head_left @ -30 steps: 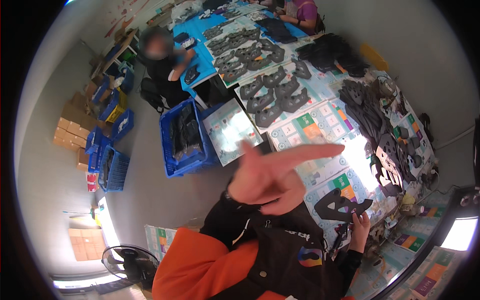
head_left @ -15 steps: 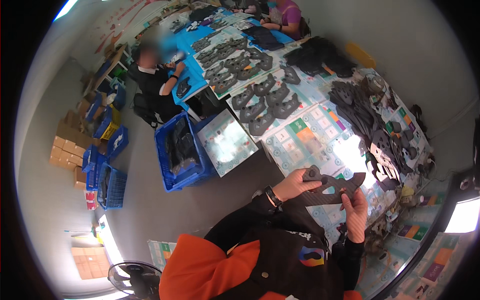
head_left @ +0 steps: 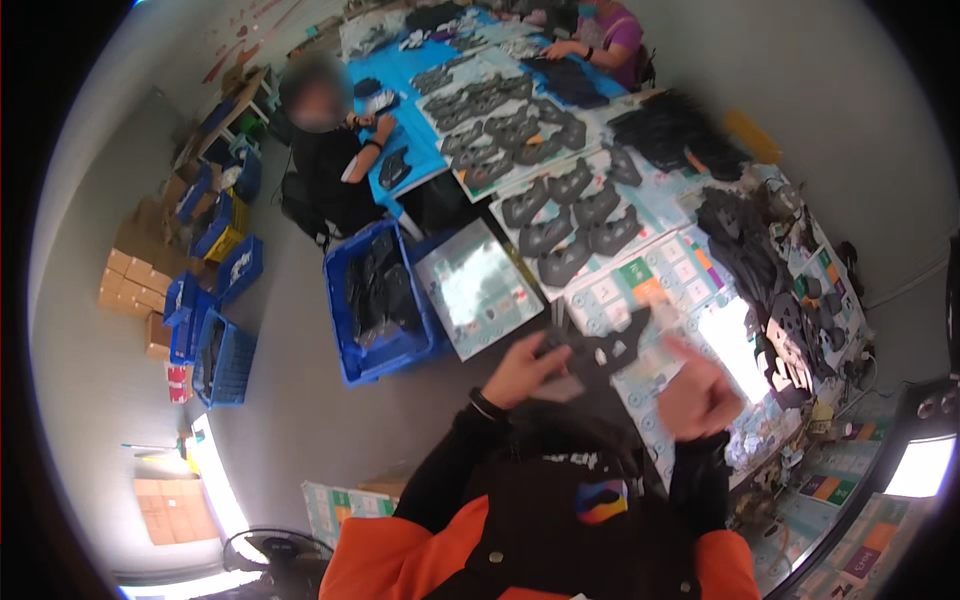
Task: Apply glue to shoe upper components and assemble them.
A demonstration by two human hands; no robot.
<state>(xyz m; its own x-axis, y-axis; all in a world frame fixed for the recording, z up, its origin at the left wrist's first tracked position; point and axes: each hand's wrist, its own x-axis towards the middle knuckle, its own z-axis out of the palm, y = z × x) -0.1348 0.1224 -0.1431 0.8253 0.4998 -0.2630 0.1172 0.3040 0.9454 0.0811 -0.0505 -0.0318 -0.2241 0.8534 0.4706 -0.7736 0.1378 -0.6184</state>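
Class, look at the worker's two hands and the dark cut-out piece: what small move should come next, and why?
Probably bring the right hand in to steady the right end of the dark cut-out piece: the left hand appears to grip its left end, while the right hand, index finger extended, seems clear of it. Blur makes contact hard to confirm.
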